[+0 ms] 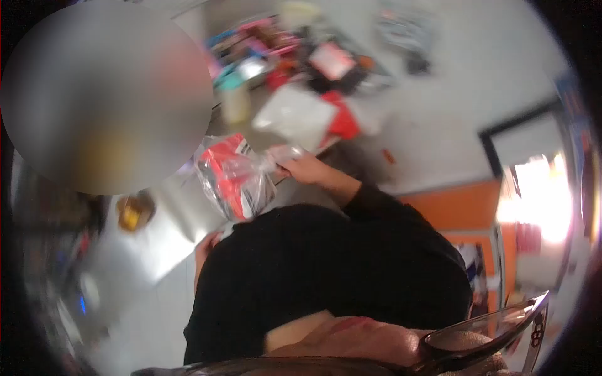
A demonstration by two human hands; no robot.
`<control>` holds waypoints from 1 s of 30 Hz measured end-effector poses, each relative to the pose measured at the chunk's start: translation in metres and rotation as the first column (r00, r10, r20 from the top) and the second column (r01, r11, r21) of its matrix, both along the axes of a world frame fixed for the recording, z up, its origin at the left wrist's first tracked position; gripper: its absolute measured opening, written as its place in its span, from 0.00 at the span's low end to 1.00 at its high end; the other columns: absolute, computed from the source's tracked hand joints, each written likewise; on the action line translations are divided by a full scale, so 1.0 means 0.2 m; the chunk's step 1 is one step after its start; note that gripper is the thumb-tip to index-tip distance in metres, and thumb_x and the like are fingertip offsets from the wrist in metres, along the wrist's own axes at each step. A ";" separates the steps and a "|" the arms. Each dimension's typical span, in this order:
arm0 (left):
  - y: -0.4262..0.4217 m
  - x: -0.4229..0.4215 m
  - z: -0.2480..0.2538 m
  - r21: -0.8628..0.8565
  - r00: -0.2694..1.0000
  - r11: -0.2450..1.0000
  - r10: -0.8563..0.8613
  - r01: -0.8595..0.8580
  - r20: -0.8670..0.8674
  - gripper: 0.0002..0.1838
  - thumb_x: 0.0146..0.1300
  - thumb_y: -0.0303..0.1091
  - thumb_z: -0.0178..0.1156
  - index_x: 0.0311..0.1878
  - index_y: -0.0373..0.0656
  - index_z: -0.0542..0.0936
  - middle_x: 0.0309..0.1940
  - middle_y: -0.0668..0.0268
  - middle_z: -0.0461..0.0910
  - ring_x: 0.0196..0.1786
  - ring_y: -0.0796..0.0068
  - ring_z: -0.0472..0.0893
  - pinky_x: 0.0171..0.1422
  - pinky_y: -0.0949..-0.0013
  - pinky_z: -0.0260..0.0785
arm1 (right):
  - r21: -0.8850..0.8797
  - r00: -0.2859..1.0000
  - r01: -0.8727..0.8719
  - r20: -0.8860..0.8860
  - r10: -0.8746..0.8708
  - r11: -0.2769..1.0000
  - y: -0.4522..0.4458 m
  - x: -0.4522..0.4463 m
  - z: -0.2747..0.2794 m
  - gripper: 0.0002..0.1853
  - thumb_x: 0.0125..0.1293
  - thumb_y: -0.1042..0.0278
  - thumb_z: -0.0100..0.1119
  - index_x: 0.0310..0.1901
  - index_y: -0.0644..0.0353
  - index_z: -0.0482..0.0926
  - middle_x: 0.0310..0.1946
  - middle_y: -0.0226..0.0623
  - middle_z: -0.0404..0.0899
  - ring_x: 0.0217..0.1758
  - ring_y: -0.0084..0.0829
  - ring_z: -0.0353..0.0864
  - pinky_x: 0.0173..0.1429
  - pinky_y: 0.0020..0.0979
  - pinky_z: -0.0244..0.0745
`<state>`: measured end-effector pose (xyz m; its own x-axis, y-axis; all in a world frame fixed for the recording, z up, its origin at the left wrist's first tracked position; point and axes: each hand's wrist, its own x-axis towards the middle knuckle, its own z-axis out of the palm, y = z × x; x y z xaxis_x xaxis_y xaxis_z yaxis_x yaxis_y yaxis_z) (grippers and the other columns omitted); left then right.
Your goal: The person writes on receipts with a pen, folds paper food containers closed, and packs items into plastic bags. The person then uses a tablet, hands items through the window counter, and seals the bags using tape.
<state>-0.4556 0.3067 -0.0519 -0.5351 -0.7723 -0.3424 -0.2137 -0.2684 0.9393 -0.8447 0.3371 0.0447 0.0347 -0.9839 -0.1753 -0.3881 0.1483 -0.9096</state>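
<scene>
Currently, right hand [302, 168] pinches gathered neck of clear bag [251, 183], beside counter [164, 249]. Red item [224, 164] already inside; whether bag is sealed, I can't tell from my feed. Left hand [211, 240] near left, mostly hidden, grip unreadable.

On my feed, clear plastic bag [251, 191] w/ red contents [224, 164], wrinkled, approx 9 o'clock of ctr; bunched neck pts to 2.

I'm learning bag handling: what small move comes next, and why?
Perhaps bring the left hand up to steady the clear bag: only the right hand visibly grips it, at the gathered neck, while the left shows lower in view, partly hidden by the black top.
</scene>
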 end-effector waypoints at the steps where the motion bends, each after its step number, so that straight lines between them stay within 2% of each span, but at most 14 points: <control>1: -0.04 -0.02 -0.12 0.113 0.999 0.993 -0.033 0.037 -0.036 0.11 0.68 0.26 0.61 0.50 0.33 0.82 0.41 0.65 0.83 0.48 0.78 0.79 0.57 0.74 0.69 | -0.059 0.999 -0.019 -0.043 0.017 0.998 0.20 -0.16 0.19 0.11 0.66 0.67 0.57 0.44 0.64 0.80 0.36 0.45 0.84 0.41 0.38 0.83 0.48 0.37 0.76; 3: -0.09 -0.15 -0.49 -0.061 0.999 0.998 -0.035 0.035 -0.001 0.11 0.68 0.27 0.61 0.51 0.33 0.82 0.40 0.67 0.82 0.45 0.78 0.79 0.55 0.74 0.69 | -0.327 0.980 0.081 -0.145 -0.135 0.942 0.56 -0.35 0.50 0.11 0.63 0.69 0.60 0.45 0.64 0.80 0.36 0.44 0.84 0.41 0.36 0.83 0.49 0.37 0.76; 5: -0.19 -0.40 -0.60 0.001 0.970 0.982 -0.184 0.186 -0.158 0.11 0.70 0.28 0.60 0.52 0.34 0.82 0.35 0.71 0.78 0.39 0.82 0.75 0.48 0.77 0.66 | -0.689 0.870 0.188 -0.214 -0.444 0.700 0.95 -0.45 0.74 0.12 0.60 0.71 0.63 0.45 0.64 0.80 0.36 0.43 0.84 0.42 0.35 0.83 0.49 0.37 0.76; 8: -0.25 -0.74 -0.49 0.057 0.839 0.874 -0.442 0.483 -0.317 0.12 0.72 0.30 0.59 0.54 0.35 0.81 0.28 0.77 0.73 0.30 0.87 0.69 0.37 0.80 0.62 | -0.688 0.365 0.642 -0.114 -0.924 0.338 1.53 -0.64 0.97 0.13 0.57 0.71 0.65 0.44 0.65 0.81 0.35 0.43 0.85 0.40 0.36 0.84 0.46 0.39 0.77; 11: -0.07 -1.12 -0.01 -0.206 0.806 0.811 -0.577 0.547 -0.133 0.13 0.75 0.34 0.56 0.55 0.37 0.80 0.25 0.79 0.69 0.27 0.89 0.65 0.34 0.80 0.59 | -0.534 -0.124 0.841 -0.039 -0.991 -0.084 2.04 -0.82 1.42 0.12 0.71 0.67 0.53 0.51 0.62 0.79 0.40 0.33 0.80 0.38 0.24 0.80 0.41 0.27 0.77; 12: -0.03 -1.21 0.07 -0.233 0.800 0.797 -0.591 0.558 -0.105 0.13 0.75 0.35 0.56 0.55 0.38 0.80 0.24 0.79 0.69 0.27 0.89 0.64 0.33 0.80 0.58 | -0.772 -0.358 0.632 -0.372 -0.856 0.072 2.22 -0.90 1.52 0.12 0.72 0.64 0.53 0.48 0.62 0.80 0.36 0.32 0.80 0.35 0.23 0.78 0.38 0.26 0.75; 14: 0.04 -1.34 0.10 -0.141 0.800 0.812 -0.583 0.567 -0.142 0.13 0.76 0.37 0.56 0.55 0.40 0.80 0.24 0.79 0.69 0.27 0.89 0.65 0.33 0.80 0.58 | -0.895 -0.485 0.445 -0.236 -0.842 -0.006 2.48 -1.01 1.68 0.11 0.72 0.61 0.54 0.43 0.61 0.80 0.29 0.30 0.76 0.29 0.21 0.74 0.32 0.25 0.69; 15: 0.09 -1.39 0.10 -0.106 0.800 0.815 -0.579 0.569 -0.155 0.13 0.76 0.38 0.56 0.55 0.41 0.80 0.24 0.79 0.69 0.27 0.88 0.65 0.33 0.79 0.58 | -0.788 -0.318 0.530 0.157 -0.935 -0.313 2.59 -1.04 1.75 0.11 0.72 0.61 0.55 0.40 0.60 0.80 0.25 0.28 0.74 0.26 0.20 0.72 0.29 0.25 0.66; 19: 0.09 -1.42 -0.08 -0.098 0.784 0.801 -0.599 0.591 -0.164 0.13 0.75 0.38 0.56 0.55 0.41 0.80 0.26 0.77 0.73 0.29 0.86 0.69 0.34 0.77 0.62 | -0.856 -0.338 0.479 0.023 -0.941 -0.194 3.52 -1.70 1.63 0.13 0.72 0.60 0.54 0.29 0.53 0.74 0.20 0.23 0.65 0.20 0.20 0.63 0.25 0.25 0.58; 22: 0.17 -1.35 -0.04 -0.328 0.767 0.730 -0.642 0.600 -0.024 0.12 0.75 0.37 0.56 0.54 0.40 0.80 0.31 0.74 0.78 0.34 0.83 0.75 0.39 0.75 0.68 | -0.597 -0.104 0.766 0.251 -0.962 -0.239 3.74 -1.78 1.60 0.13 0.71 0.63 0.54 0.27 0.53 0.71 0.19 0.26 0.66 0.19 0.25 0.64 0.26 0.29 0.60; 27: 0.14 -1.12 -0.10 -0.130 0.837 0.838 -0.542 0.530 -0.078 0.13 0.75 0.36 0.56 0.52 0.38 0.81 0.42 0.66 0.83 0.47 0.75 0.80 0.56 0.69 0.72 | -0.550 -0.184 0.828 -0.082 -0.979 -0.110 3.73 -2.02 1.39 0.10 0.70 0.63 0.54 0.31 0.54 0.73 0.24 0.29 0.69 0.25 0.28 0.67 0.31 0.30 0.63; 28: 0.16 -1.14 0.02 -0.196 0.765 0.749 -0.565 0.632 0.310 0.16 0.76 0.40 0.53 0.52 0.38 0.81 0.38 0.66 0.83 0.42 0.76 0.80 0.50 0.69 0.73 | -0.552 -0.189 0.833 -0.197 -0.962 -0.051 3.69 -2.10 1.34 0.09 0.70 0.63 0.54 0.32 0.55 0.73 0.25 0.30 0.69 0.26 0.29 0.68 0.33 0.30 0.63; 29: 0.08 -1.03 -0.16 0.009 0.817 0.848 -0.514 0.531 0.263 0.19 0.77 0.46 0.51 0.53 0.39 0.81 0.33 0.67 0.82 0.36 0.78 0.78 0.42 0.69 0.73 | -0.546 -0.189 0.837 -0.300 -0.935 0.007 3.68 -2.13 1.30 0.09 0.70 0.63 0.54 0.32 0.55 0.73 0.26 0.31 0.70 0.27 0.29 0.68 0.34 0.31 0.64; 30: 0.09 -0.99 -0.15 -0.269 0.749 0.730 -0.475 0.628 0.462 0.21 0.77 0.48 0.51 0.54 0.41 0.81 0.30 0.69 0.81 0.32 0.79 0.76 0.38 0.69 0.71 | -0.537 -0.174 0.841 -0.380 -0.909 0.064 3.64 -2.19 1.27 0.08 0.70 0.63 0.54 0.33 0.55 0.74 0.27 0.31 0.70 0.29 0.30 0.69 0.35 0.31 0.64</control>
